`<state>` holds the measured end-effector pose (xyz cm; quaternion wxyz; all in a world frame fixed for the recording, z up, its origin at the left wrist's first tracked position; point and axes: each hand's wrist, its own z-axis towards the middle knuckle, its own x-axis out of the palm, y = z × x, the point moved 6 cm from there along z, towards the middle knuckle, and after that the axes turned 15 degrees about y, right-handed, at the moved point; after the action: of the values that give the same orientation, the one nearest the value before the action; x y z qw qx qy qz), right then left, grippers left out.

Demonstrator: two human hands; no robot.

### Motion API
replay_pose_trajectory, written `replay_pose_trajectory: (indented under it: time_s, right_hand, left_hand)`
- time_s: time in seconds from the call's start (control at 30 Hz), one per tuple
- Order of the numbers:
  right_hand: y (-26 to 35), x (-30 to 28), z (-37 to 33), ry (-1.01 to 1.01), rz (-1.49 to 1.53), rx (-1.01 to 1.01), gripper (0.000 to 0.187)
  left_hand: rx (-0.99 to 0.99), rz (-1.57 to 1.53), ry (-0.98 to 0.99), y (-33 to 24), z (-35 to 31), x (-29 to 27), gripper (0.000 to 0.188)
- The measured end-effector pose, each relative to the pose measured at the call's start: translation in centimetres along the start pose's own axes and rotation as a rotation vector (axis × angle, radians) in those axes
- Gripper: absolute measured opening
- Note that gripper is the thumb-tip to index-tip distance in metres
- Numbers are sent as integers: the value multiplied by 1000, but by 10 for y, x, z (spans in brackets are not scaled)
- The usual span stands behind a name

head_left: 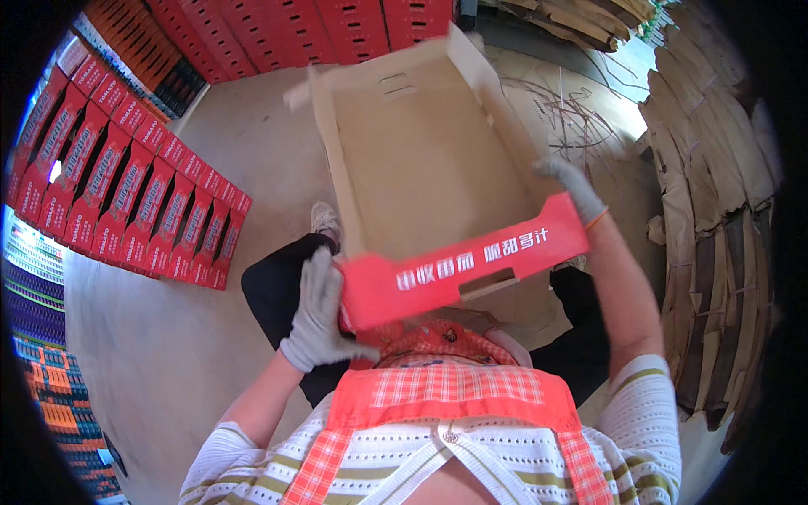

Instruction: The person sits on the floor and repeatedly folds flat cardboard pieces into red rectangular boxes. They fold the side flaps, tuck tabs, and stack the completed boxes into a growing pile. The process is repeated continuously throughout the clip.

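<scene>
Our left hand (315, 321) points upward, fingers splayed, beside the white-lettered carton (431, 160); our right hand (577, 185) meets its side, grip unclear.

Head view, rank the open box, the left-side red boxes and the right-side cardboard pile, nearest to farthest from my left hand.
1. Open box, close beside your left hand.
2. Red boxes, stacked at left.
3. Cardboard pile, at far right.

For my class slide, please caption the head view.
Gloved left hand and right hand flank an open, red-ended cardboard tray.
</scene>
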<state>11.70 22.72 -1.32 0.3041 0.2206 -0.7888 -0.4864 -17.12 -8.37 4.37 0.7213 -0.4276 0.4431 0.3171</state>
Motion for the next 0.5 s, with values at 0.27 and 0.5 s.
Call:
replay_pose_trajectory:
  time_s: [0.27, 0.5]
  right_hand:
    - [-131, -20, 19, -208, -1116, 42, 31]
    - [49, 60, -102, -413, -810, -860, 23]
  left_hand:
    - [282, 19, 68, -55, 141, 20, 79]
    - [360, -285, -323, -76, 190, 59, 105]
